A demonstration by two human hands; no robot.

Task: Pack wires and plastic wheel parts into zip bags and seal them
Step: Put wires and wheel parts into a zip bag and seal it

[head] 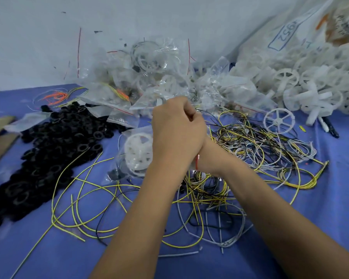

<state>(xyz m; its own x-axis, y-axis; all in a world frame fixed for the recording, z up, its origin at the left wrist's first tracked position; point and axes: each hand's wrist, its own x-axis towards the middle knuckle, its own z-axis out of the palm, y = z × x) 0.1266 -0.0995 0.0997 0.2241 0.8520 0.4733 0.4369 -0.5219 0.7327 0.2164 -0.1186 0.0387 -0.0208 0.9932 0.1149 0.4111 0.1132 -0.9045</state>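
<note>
The left hand point(175, 127) was raised over the middle of the blue table point(330, 228), its back to the camera and its fingers curled in toward the palm. The right hand point(207, 158) lay almost wholly hidden behind it, only the wrist and heel showing, pressed against the left palm. Between the two wrists a clear zip bag point(197, 164) with a red seal strip hung down; it seemed to be pinched from both sides, though the fingers doing so could not be seen, and how far the right hand was closed could not be told. Below the hands the bag held a coil of yellow, black and white wires, blurred through the plastic.

Just left of the left hand lay another filled bag point(129, 158) with a white wheel point(138, 152) inside. Loose wires point(260, 150) sprawled in a tangle to the right of the hands and in long yellow loops point(85, 198) toward the near edge. A single white wheel part point(279, 121) stood tilted beyond the tangle, near a heap of white wheels point(302, 81) at the far right. A pile of black rings point(54, 150) covered the left side, and a mound of packed bags point(159, 73) rose against the wall behind the hands.
</note>
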